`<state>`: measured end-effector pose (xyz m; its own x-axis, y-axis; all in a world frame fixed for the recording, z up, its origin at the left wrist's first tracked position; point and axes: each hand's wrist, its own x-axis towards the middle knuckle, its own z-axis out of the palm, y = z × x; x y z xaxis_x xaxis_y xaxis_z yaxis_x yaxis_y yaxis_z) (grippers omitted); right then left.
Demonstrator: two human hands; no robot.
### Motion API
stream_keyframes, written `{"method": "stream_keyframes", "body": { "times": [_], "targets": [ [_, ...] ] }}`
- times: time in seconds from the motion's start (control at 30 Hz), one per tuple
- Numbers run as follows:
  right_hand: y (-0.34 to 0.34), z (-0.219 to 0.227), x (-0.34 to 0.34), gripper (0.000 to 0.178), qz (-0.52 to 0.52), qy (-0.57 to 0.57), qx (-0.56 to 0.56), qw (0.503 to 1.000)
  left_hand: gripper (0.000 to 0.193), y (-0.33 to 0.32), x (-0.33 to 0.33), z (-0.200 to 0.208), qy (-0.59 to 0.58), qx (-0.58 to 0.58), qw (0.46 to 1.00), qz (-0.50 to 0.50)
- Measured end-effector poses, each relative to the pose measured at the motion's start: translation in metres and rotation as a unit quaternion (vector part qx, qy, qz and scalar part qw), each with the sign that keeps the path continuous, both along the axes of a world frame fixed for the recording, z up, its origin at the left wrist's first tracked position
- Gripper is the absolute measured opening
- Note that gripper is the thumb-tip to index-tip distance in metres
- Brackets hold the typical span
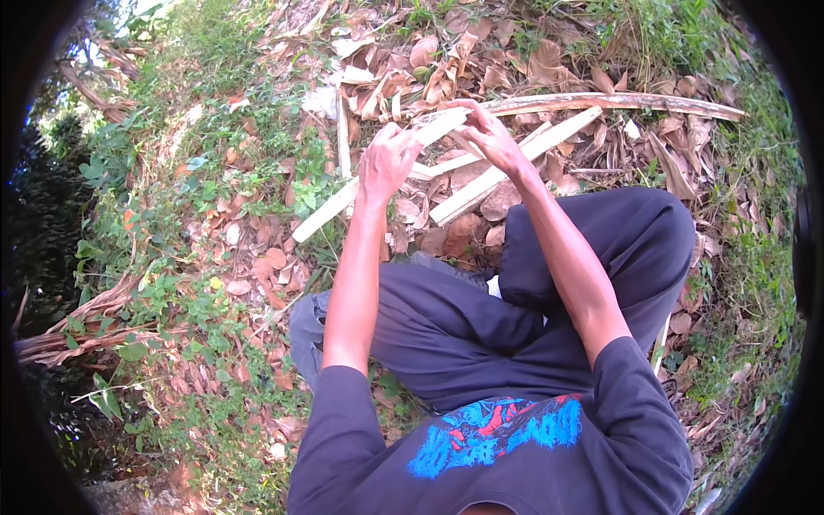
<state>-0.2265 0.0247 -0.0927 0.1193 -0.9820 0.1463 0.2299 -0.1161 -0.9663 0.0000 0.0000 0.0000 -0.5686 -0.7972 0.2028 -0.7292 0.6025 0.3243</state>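
A pale, split strip of wood (324,211) slants across in front of me, its lower end toward the left. My left hand (390,161) is wrapped round its middle. At the upper end, my right hand (487,137) closes on the same strip, fingers curled over the tip; whether those fingers hold anything else is hidden. Just beneath my right hand, a second pale wood strip (506,174) lies slanted on the leaves. A long, bark-edged piece of wood (627,100) stretches from behind my right hand off to the right.
Dry brown leaves (463,232) cover the ground around my hands, with a narrow upright stick (343,137) left of them. My bent legs in dark trousers (592,240) fill the near side. Green weeds (206,94) grow at left, beside dry stalks (94,318).
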Motion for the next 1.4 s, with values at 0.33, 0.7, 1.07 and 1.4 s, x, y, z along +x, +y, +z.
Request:
{"method": "stream_keyframes", "body": {
  "times": [0.33,0.7,1.07,1.4],
  "targets": [
    [0.014,0.007,0.003,0.063,-0.031,0.072,-0.011,0.997,0.034,-0.007,0.011,-0.007,0.044,-0.017,0.998,-0.033],
    [0.004,-0.002,0.005,0.052,-0.05,0.128,-0.034,0.99,0.034,-0.005,0.018,-0.005,0.022,-0.013,1.0,-0.019],
    [0.003,-0.015,0.016,0.046,-0.106,0.169,-0.046,0.979,0.03,-0.005,0.022,-0.017,0.03,-0.031,0.998,-0.039],
    [-0.083,0.051,-0.036,0.05,-0.301,0.201,-0.098,0.927,0.042,0.023,0.072,0.076,0.235,-0.182,0.951,0.091]
  ]
}}
